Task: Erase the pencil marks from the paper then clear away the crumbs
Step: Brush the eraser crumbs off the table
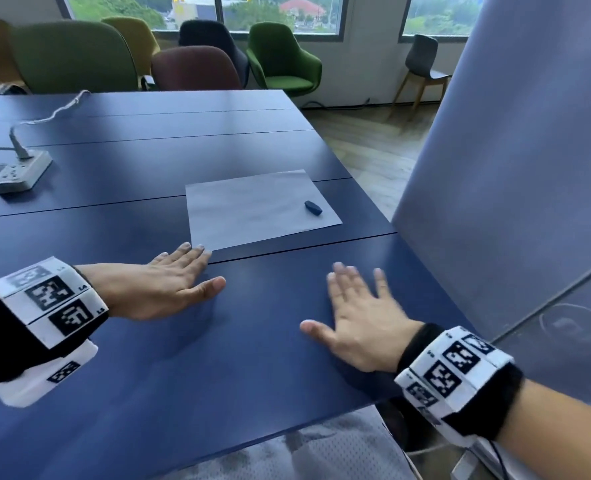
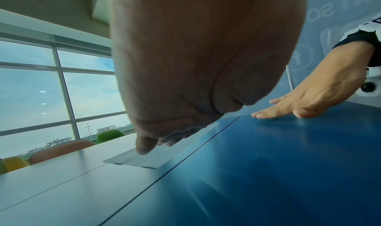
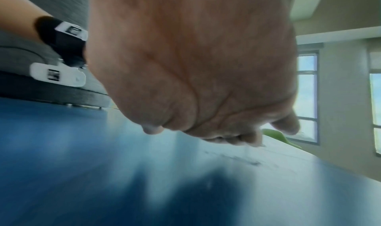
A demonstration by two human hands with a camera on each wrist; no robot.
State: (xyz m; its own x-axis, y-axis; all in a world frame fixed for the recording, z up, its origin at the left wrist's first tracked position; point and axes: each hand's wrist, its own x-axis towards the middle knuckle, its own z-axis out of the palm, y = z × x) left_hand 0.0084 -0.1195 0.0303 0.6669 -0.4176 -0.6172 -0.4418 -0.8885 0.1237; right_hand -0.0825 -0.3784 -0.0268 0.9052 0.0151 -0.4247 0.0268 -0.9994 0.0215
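Nearest us, on the dark blue table [image 1: 183, 358], both hands lie palm-down with fingers straight, holding nothing. Our right hand [image 1: 358, 322] is spread wide on bare tabletop near the right edge; it is blurred, and in the right wrist view faint dark specks [image 3: 250, 162], perhaps crumbs, sit just beyond its fingertips. Our left hand [image 1: 169, 287] lies flat with fingers together, its fingertips [image 1: 200, 249] touching the near left corner of the paper [image 1: 252, 206].

Farther on, the paper looks blank; we can make out no pencil marks. A small dark eraser [image 1: 313, 207] rests on its right part, untouched.

We judge the erasing done and the crumb clearing in hand; next, a flat sweep toward the table edge seems needed.

At far left sits a white power strip [image 1: 20, 173]. Writing on the blue panel [image 2: 321, 9] at right is partial, mirrored and unreadable.
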